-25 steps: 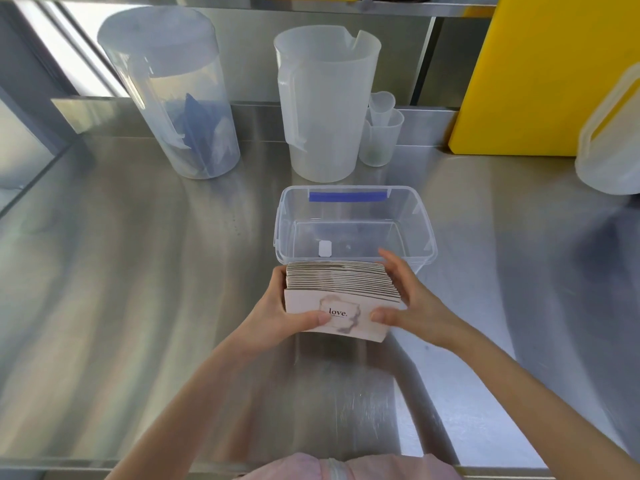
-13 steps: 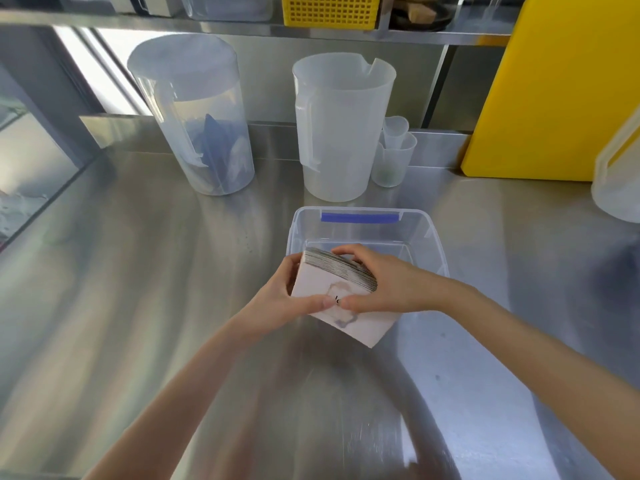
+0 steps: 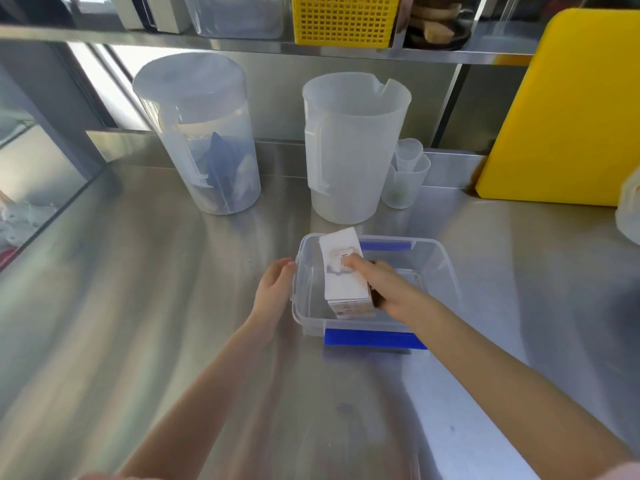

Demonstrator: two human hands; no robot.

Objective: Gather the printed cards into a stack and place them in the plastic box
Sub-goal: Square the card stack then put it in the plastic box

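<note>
A clear plastic box (image 3: 446,271) with blue clips sits on the steel counter in the middle of the view. My right hand (image 3: 391,289) grips the stack of printed cards (image 3: 343,275) from its right side, thumb on the top card, and holds it inside the box, tilted with its far end above the rim. My left hand (image 3: 273,292) rests against the outside of the box's left wall with the fingers loosely apart and nothing in it.
Behind the box stand a lidded clear jug (image 3: 201,133), an open white jug (image 3: 349,147) and small nested measuring cups (image 3: 407,174). A yellow cutting board (image 3: 568,112) leans at the back right. A shelf above carries a yellow basket (image 3: 343,19).
The card stack went from both hands in front of the box into the box, turned lengthwise. My left hand let go of it and moved to the box's left wall.
</note>
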